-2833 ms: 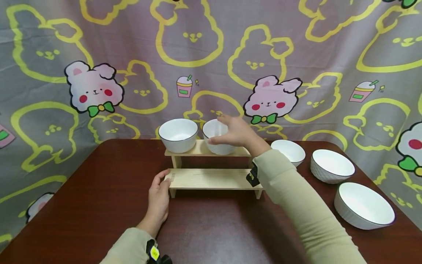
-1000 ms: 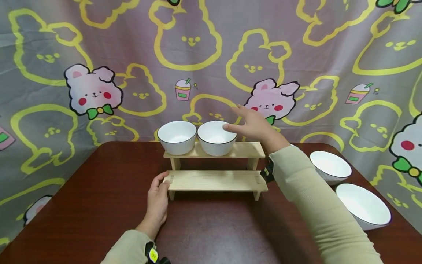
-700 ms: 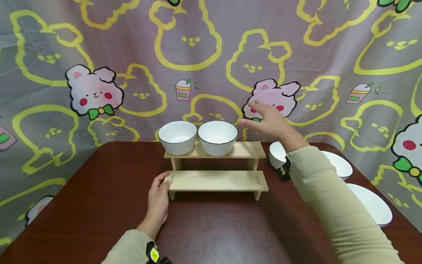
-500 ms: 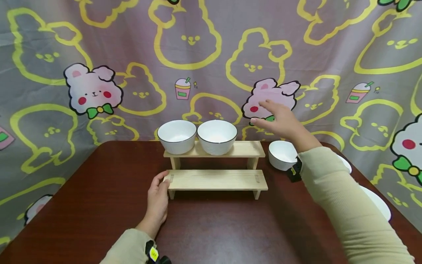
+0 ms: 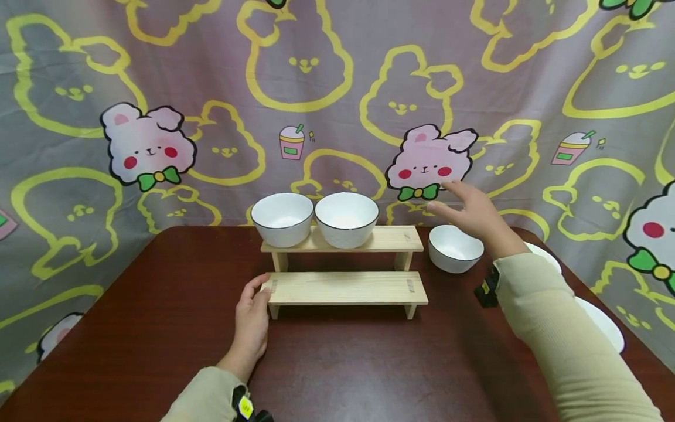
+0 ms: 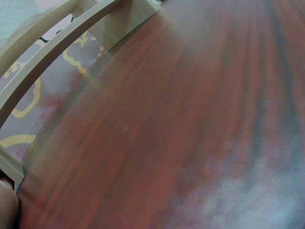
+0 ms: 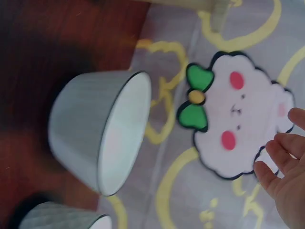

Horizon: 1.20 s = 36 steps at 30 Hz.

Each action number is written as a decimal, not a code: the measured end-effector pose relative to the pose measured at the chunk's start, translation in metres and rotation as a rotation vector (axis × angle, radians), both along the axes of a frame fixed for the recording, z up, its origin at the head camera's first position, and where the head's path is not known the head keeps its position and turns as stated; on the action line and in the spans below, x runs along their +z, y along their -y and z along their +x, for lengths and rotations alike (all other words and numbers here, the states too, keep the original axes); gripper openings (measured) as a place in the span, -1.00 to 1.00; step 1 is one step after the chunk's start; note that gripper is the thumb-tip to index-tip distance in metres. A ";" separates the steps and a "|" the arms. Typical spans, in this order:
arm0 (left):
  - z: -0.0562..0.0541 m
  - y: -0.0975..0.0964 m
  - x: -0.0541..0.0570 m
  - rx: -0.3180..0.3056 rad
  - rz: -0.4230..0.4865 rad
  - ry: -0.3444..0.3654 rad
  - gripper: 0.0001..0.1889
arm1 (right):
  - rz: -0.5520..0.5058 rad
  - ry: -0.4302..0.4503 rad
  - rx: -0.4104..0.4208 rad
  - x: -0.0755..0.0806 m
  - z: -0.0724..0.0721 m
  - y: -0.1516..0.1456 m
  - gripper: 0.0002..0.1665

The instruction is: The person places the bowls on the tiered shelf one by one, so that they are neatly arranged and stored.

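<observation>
A two-tier wooden stand (image 5: 345, 288) stands mid-table. Two white bowls with dark rims, a left bowl (image 5: 282, 231) and a right bowl (image 5: 347, 233), sit side by side on its upper tier. My left hand (image 5: 250, 322) grips the left end of the lower tier; in the left wrist view only a sliver of that hand shows at the lower left. My right hand (image 5: 477, 217), fingers spread and holding nothing, hovers over a third white bowl (image 5: 454, 258) on the table right of the stand. The right wrist view shows this bowl (image 7: 81, 124) apart from the fingers.
Two more white bowls, a farther one (image 5: 545, 257) and a nearer one (image 5: 601, 322), stand along the table's right side, partly behind my right sleeve (image 5: 569, 328). A patterned curtain (image 5: 211, 70) hangs behind the dark red-brown table (image 5: 158, 328).
My right hand has let go of the second bowl on the upper tier and moved right, then lower, toward the bowl beside the stand. My left hand stays on the stand.
</observation>
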<state>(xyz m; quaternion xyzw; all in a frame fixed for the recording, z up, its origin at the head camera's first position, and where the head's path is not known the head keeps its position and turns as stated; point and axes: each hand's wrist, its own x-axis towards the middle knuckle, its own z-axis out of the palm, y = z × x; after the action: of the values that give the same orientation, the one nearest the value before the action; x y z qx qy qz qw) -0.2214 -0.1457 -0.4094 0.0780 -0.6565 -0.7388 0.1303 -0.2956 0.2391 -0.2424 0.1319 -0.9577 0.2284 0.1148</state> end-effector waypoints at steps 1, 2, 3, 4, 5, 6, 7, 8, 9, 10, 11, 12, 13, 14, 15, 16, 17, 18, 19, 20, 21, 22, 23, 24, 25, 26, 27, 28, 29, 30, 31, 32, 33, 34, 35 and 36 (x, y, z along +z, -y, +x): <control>0.000 0.000 0.000 0.000 -0.001 -0.003 -0.63 | -0.001 0.003 -0.009 -0.003 0.000 -0.003 -0.09; 0.000 0.000 0.000 0.000 -0.003 -0.005 -0.63 | -0.002 0.010 -0.019 -0.005 -0.001 -0.006 -0.08; 0.000 0.000 0.000 0.000 -0.004 -0.008 -0.63 | -0.010 0.019 -0.031 -0.008 -0.001 -0.008 -0.08; 0.001 0.000 0.000 -0.001 -0.005 -0.010 -0.63 | -0.016 0.027 -0.040 -0.010 -0.001 -0.011 -0.09; 0.001 0.000 -0.001 -0.002 -0.005 -0.012 -0.64 | -0.023 0.034 -0.050 -0.013 -0.002 -0.013 -0.08; 0.001 0.001 -0.001 -0.003 -0.005 -0.014 -0.64 | -0.030 0.043 -0.060 -0.016 -0.002 -0.016 -0.08; 0.001 0.000 0.000 -0.004 -0.006 -0.016 -0.63 | -0.034 0.050 -0.070 -0.019 -0.002 -0.018 -0.07; 0.001 0.000 0.000 -0.005 -0.007 -0.015 -0.63 | -0.037 0.060 -0.079 -0.022 -0.002 -0.020 -0.06; 0.000 0.000 0.000 -0.006 -0.006 -0.015 -0.63 | -0.040 0.067 -0.087 -0.025 -0.003 -0.022 -0.05; 0.000 0.000 0.000 -0.006 -0.006 -0.014 -0.63 | -0.040 0.071 -0.092 -0.029 -0.003 -0.024 -0.05; 0.000 0.000 0.000 -0.006 -0.004 -0.014 -0.63 | -0.043 0.076 -0.098 -0.032 -0.004 -0.025 -0.05; 0.000 0.000 0.000 -0.004 -0.003 -0.015 -0.63 | -0.041 0.076 -0.101 -0.035 -0.005 -0.026 -0.05; 0.000 0.000 0.000 -0.003 -0.003 -0.013 -0.63 | -0.038 0.073 -0.102 -0.038 -0.005 -0.027 -0.05; 0.000 0.000 0.000 -0.002 -0.005 -0.011 -0.63 | -0.038 0.072 -0.102 -0.041 -0.006 -0.028 -0.06; 0.000 0.000 0.000 -0.001 -0.005 -0.010 -0.63 | -0.040 0.071 -0.102 -0.044 -0.007 -0.029 -0.06; 0.000 0.000 0.000 -0.001 -0.006 -0.008 -0.63 | -0.043 0.072 -0.105 -0.046 -0.007 -0.030 -0.06; 0.000 0.000 0.000 -0.002 -0.006 -0.008 -0.63 | -0.045 0.074 -0.112 -0.049 -0.008 -0.030 -0.06; 0.000 0.000 0.000 -0.002 -0.006 -0.007 -0.63 | -0.049 0.076 -0.119 -0.052 -0.009 -0.031 -0.05; 0.000 0.000 0.000 -0.003 -0.008 -0.004 -0.63 | -0.055 0.080 -0.126 -0.055 -0.010 -0.032 -0.05; 0.000 0.000 0.000 -0.003 -0.008 -0.004 -0.63 | -0.062 0.089 -0.136 -0.058 -0.010 -0.032 -0.04; 0.000 0.000 0.000 -0.002 -0.006 -0.004 -0.63 | -0.070 0.098 -0.147 -0.060 -0.011 -0.032 -0.03; 0.000 0.000 0.000 0.000 -0.005 -0.005 -0.63 | -0.079 0.104 -0.156 -0.063 -0.011 -0.032 -0.02; 0.000 -0.001 0.000 0.001 -0.005 -0.004 -0.63 | -0.083 0.109 -0.164 -0.065 -0.012 -0.033 -0.02; 0.000 -0.001 0.000 0.003 -0.004 -0.005 -0.63 | -0.085 0.113 -0.170 -0.068 -0.012 -0.033 -0.02; 0.000 -0.001 0.001 0.003 -0.004 -0.006 -0.63 | -0.084 0.118 -0.177 -0.070 -0.013 -0.033 -0.01; 0.000 0.000 0.001 0.003 -0.002 -0.008 -0.63 | -0.084 0.122 -0.186 -0.072 -0.013 -0.032 -0.01; 0.000 0.000 0.001 0.004 -0.001 -0.010 -0.63 | -0.085 0.126 -0.195 -0.075 -0.014 -0.032 0.00; 0.001 0.000 0.001 0.003 0.000 -0.010 -0.63 | -0.083 0.128 -0.202 -0.077 -0.015 -0.032 0.00; 0.001 0.000 0.001 0.002 0.001 -0.010 -0.63 | -0.079 0.131 -0.209 -0.079 -0.015 -0.033 0.00; 0.001 0.000 0.000 0.001 0.003 -0.011 -0.63 | -0.081 0.132 -0.215 -0.082 -0.016 -0.033 0.00; 0.001 0.000 0.000 -0.001 0.005 -0.011 -0.63 | -0.084 0.132 -0.220 -0.085 -0.017 -0.034 0.01; 0.001 0.000 0.000 -0.002 0.004 -0.011 -0.63 | -0.084 0.132 -0.226 -0.088 -0.018 -0.035 0.02; 0.000 0.000 0.000 -0.003 0.000 -0.012 -0.63 | -0.082 0.131 -0.227 -0.091 -0.019 -0.036 0.02; 0.000 0.000 0.000 -0.004 -0.003 -0.012 -0.63 | -0.082 0.129 -0.226 -0.094 -0.019 -0.037 0.02; 0.000 0.000 0.000 -0.006 -0.006 -0.012 -0.63 | -0.082 0.130 -0.226 -0.097 -0.020 -0.038 0.03; -0.001 0.000 0.000 -0.007 -0.005 -0.013 -0.63 | -0.078 0.130 -0.229 -0.101 -0.020 -0.039 0.04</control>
<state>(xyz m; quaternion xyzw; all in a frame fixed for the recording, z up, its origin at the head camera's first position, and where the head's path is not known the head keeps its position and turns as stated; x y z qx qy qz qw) -0.2220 -0.1453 -0.4097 0.0703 -0.6578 -0.7381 0.1323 -0.3158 0.2784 -0.3431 0.0022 -0.9624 0.2588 0.0828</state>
